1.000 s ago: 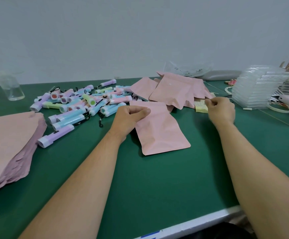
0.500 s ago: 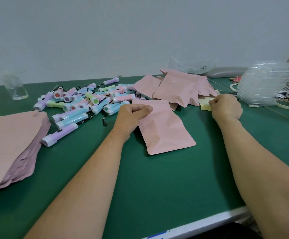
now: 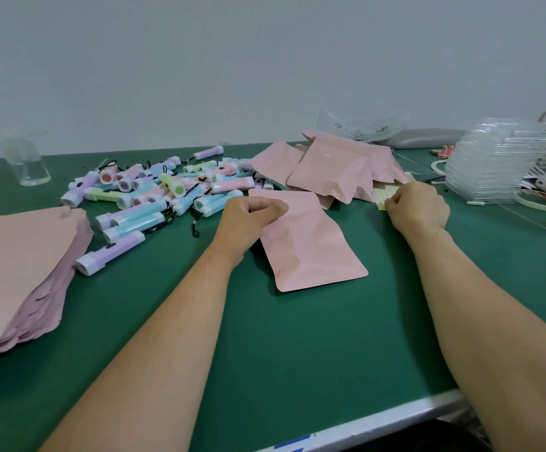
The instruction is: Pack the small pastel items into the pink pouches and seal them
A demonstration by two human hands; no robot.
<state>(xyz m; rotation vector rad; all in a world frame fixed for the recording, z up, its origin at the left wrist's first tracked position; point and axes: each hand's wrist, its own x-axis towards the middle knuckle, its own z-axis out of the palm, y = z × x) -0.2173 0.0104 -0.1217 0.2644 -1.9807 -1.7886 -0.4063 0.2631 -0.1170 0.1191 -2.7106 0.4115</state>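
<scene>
Pink pouch in work: it lies flat on the green table at centre, with its open end far and its rounded bottom corners near. The table fills the lower field and has a pale edge strip at near right.

Left, near: a thick stack of flat pink pouches, fanned at its right edge.

Far, right of centre: a loose heap of puffed pink pouches, overlapping one another. One touches the far right corner of the pouch in work.

Far right: a stack of clear plastic cases.

Far left of centre: a pile of pastel torches in lilac, blue, pink and green, each with a black cord. One lilac torch lies apart, nearest of all, just beside the flat stack.

Left hand: its fingers are curled and its thumb and forefinger pinch the far left part of the pouch in work.

Right hand: it is clenched, knuckles up, with its fingertips pinched at the dotted yellow sheet just right of the heap. What lies between the fingertips is too small to tell.

Far left: a clear glass jar stands upright, well apart from the torches.
</scene>
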